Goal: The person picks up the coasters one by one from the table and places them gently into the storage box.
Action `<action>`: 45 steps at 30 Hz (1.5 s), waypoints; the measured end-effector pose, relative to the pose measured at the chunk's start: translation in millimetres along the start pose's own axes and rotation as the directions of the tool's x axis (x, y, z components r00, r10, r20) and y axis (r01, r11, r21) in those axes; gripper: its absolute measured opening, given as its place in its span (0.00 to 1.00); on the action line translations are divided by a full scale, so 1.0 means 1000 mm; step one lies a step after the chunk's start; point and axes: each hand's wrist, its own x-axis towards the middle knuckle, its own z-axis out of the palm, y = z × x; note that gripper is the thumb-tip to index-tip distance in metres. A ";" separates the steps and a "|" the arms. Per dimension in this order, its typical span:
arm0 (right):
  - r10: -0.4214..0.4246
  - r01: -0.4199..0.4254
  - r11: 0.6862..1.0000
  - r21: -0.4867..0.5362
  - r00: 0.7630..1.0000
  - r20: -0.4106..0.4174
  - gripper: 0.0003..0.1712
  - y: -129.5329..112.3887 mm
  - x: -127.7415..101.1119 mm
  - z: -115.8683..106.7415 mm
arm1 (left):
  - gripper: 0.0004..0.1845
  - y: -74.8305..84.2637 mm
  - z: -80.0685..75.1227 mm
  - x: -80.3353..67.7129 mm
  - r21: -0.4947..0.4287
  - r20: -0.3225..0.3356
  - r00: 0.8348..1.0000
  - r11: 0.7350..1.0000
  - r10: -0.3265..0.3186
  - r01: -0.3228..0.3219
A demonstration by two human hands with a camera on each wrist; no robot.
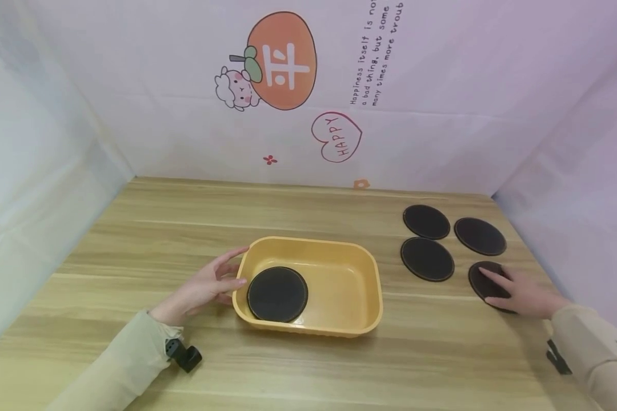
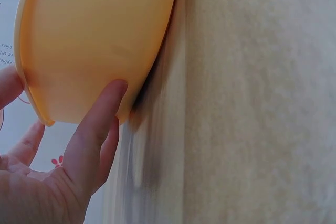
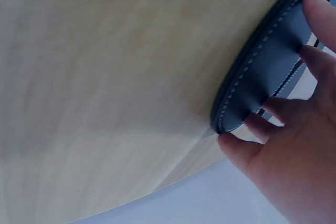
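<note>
A yellow plastic basin point(image 1: 344, 297) with rounded corners stands mid-table. Inside it, toward the left end, lies a round black coaster point(image 1: 277, 294). My left hand point(image 1: 208, 288) holds the basin's left end, the thumb at the rim and other fingers against the outer wall. On the far right, my right hand point(image 1: 527, 294) spreads its fingers over another black coaster point(image 1: 478, 279) that lies flat. Its fingertips touch the dark surface and edge in the right wrist view, where pale stitching runs round the coaster point(image 3: 262, 61). The palm stays off it.
Three more black coasters lie near the back right: one at the rear point(image 1: 426, 221), one in front of it point(image 1: 427, 259), one farther right point(image 1: 480, 236). The wood-grain table point(image 1: 298, 371) meets a printed white cloth point(image 1: 185, 131) behind and at both sides.
</note>
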 end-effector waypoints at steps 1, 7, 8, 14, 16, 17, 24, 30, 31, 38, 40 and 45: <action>-0.005 0.005 1.000 -0.011 1.000 0.010 0.49 0.000 -0.001 0.001 | 0.42 0.000 0.000 0.000 0.000 -0.001 1.000 1.000 0.003 -0.003; 0.021 -0.023 1.000 0.019 0.994 0.103 0.46 -0.006 -0.010 0.012 | 0.42 0.002 0.001 -0.001 -0.001 0.003 1.000 1.000 0.006 -0.006; 0.030 -0.034 0.999 0.036 0.993 0.114 0.45 -0.008 -0.011 0.014 | 0.42 0.001 0.001 -0.001 0.000 0.001 1.000 1.000 0.003 -0.003; 0.055 -0.065 0.994 0.087 0.992 0.116 0.45 -0.029 -0.018 0.014 | 0.43 -0.002 -0.001 0.000 -0.014 -0.008 1.000 1.000 -0.006 0.006; 0.060 -0.070 0.993 0.095 0.993 0.105 0.45 -0.036 -0.019 0.014 | 0.43 -0.002 -0.001 0.000 -0.020 -0.007 1.000 1.000 -0.004 0.004; 0.060 -0.069 0.993 0.096 0.994 0.096 0.45 -0.038 -0.019 0.014 | 0.43 -0.003 -0.001 0.000 -0.021 -0.006 1.000 1.000 -0.004 0.004; 0.032 -0.025 0.995 0.093 0.997 -0.069 0.40 -0.042 -0.012 0.010 | 0.44 -0.002 -0.003 -0.001 -0.023 0.003 1.000 1.000 0.001 -0.001; 0.081 -0.074 0.993 0.093 0.995 -0.065 0.46 -0.032 -0.007 0.004 | 0.43 -0.002 -0.002 -0.001 -0.020 0.004 1.000 1.000 0.002 -0.002; 0.086 -0.080 0.992 0.097 0.995 -0.056 0.47 -0.031 -0.007 0.004 | 0.43 -0.002 -0.002 -0.001 -0.019 0.006 1.000 1.000 0.002 -0.002; 0.120 -0.112 0.988 0.103 0.990 -0.070 0.51 -0.027 -0.006 0.007 | 0.44 -0.005 -0.002 -0.002 -0.020 0.008 1.000 1.000 -0.001 0.001; 0.139 -0.130 0.986 0.109 0.987 -0.080 0.53 -0.028 -0.006 0.006 | 0.43 -0.005 -0.002 -0.001 -0.022 0.005 1.000 1.000 0.002 -0.002; 0.168 -0.159 0.981 0.116 0.983 -0.075 0.57 -0.025 -0.006 0.004 | 0.43 -0.003 -0.002 0.001 -0.020 0.003 1.000 1.000 0.005 -0.005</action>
